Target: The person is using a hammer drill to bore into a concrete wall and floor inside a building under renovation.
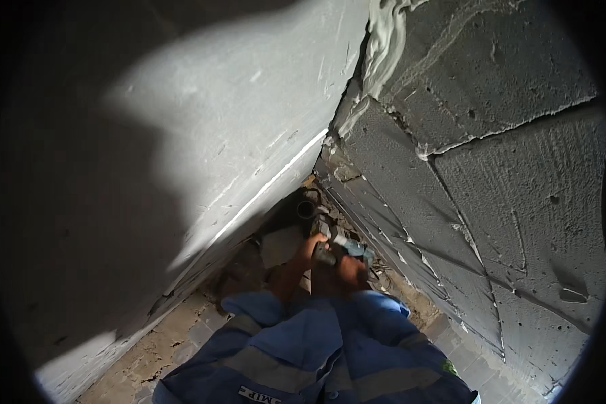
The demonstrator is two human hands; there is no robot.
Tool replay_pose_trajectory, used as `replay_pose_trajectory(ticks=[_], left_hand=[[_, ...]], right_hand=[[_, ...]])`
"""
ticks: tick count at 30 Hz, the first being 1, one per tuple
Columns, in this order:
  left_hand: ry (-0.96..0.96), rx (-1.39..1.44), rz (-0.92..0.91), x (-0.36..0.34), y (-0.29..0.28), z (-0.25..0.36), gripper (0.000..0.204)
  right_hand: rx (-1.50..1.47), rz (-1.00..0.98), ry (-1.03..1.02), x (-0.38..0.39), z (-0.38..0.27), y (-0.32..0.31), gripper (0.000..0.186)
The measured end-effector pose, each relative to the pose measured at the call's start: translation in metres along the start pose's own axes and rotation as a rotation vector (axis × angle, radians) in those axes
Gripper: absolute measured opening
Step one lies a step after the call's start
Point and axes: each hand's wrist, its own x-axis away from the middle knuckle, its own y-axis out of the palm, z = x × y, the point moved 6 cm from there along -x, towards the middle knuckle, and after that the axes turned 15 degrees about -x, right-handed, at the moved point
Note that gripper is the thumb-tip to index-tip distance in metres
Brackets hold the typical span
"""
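Observation:
In the narrow corner between two walls, I hold a power tool (358, 251) with a teal and grey body; its exact kind is too small and dark to make out. My left hand (314, 245) is closed around its grey front part, thumb on top. Lower and to the right, my right hand (352, 271) is closed at the teal body, its fingers partly hidden and blurred. A dark block-shaped part (324, 255) sits between the two hands. Past the tool, low in the corner, shows a round dark pipe opening (306, 209).
A smooth pale wall (229, 128) rises close on the left. On the right stands a rough grey block wall (518, 188) with mortar joints and hardened foam (386, 40) near the top. A pale flat piece (281, 246) lies left of my hands. Sandy rubble (158, 347) covers floor edges.

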Motion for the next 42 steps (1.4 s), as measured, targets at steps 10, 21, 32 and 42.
replay_pose_trajectory(ticks=[10,21,32,42], left_hand=[[-0.252,0.442,0.097,0.012,-0.009,0.001,0.014],[-0.395,0.764,0.201,-0.005,-0.011,0.01,0.02],[-0.502,0.65,0.248,0.056,0.042,0.036,0.015],[-0.588,0.03,0.38,0.005,0.031,0.066,0.023]], right_hand=[[-0.058,-0.125,0.093,-0.001,-0.043,-0.015,0.048],[-0.205,-0.13,0.003,-0.004,-0.058,-0.038,0.063],[-0.231,-0.24,0.008,0.073,-0.066,-0.076,0.07],[-1.047,0.098,-0.04,0.05,-0.042,-0.047,0.043]])
